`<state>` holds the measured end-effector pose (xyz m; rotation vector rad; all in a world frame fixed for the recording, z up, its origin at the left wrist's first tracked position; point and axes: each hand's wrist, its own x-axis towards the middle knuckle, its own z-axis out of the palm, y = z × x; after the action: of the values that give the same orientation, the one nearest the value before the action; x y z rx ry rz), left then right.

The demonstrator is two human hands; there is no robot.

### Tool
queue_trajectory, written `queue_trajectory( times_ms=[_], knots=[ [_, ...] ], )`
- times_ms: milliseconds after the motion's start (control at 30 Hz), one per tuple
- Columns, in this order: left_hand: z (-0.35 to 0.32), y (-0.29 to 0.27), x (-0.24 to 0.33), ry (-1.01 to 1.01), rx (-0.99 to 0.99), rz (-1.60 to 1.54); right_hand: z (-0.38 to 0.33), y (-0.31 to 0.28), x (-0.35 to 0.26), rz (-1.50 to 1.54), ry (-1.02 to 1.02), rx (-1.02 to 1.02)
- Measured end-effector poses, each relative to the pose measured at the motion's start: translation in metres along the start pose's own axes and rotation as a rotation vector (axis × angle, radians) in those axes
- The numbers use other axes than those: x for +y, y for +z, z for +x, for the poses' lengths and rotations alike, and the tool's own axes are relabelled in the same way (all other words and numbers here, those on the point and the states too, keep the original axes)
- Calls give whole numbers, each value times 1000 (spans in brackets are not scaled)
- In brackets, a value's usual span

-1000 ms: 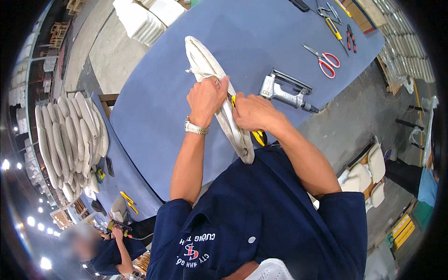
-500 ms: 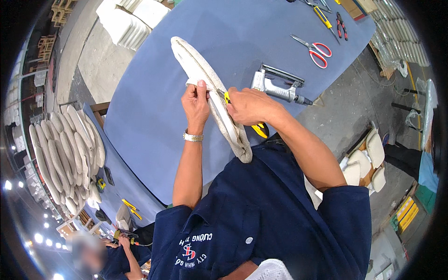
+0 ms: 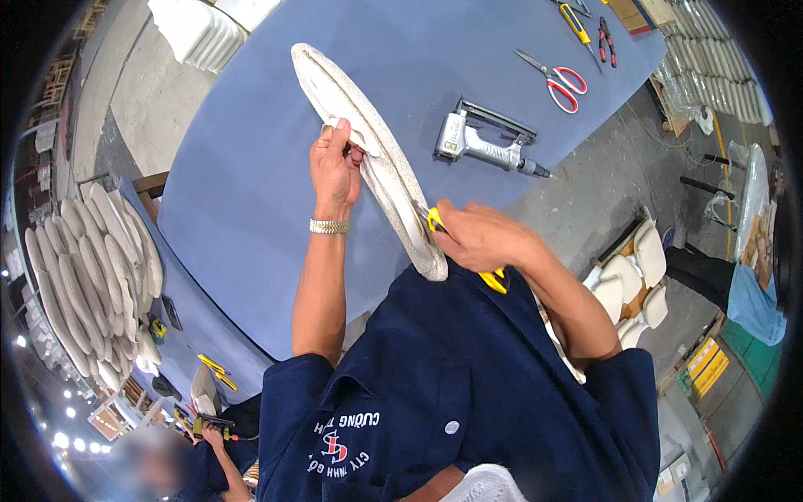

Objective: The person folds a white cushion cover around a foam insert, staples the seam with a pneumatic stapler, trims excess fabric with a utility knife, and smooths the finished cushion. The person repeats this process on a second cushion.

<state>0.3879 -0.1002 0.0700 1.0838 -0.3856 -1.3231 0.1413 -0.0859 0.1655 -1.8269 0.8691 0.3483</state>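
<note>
A long beige fabric-covered cushion stands on edge, slanting from the table to my shirt front. Along its side runs a pale strip bordered by folded fabric. My left hand is closed on the fabric edge near the cushion's middle, thumb on top. My right hand grips yellow-handled pliers, whose metal tip meets the cushion's seam toward the near end. The fingers partly hide the pliers' handles. A silver staple gun lies on the blue table beyond my right hand.
Red-handled scissors, a yellow screwdriver and red-black pliers lie on the blue-covered table at the far right. Stacked cushions stand at left. One person works at lower left, another at right.
My right hand has brought the pliers down along the seam toward the cushion's near end, away from my left hand. My left hand keeps its hold on the fabric.
</note>
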Motion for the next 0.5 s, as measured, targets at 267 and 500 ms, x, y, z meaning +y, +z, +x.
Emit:
queue_trajectory(
  times_ms=[267,500],
  knots=[
    [-74,46,60,351,-204,911,-19,15,-16,-2,142,103],
    [-113,3,27,48,124,635,-18,36,-18,24,92,165]
  ],
)
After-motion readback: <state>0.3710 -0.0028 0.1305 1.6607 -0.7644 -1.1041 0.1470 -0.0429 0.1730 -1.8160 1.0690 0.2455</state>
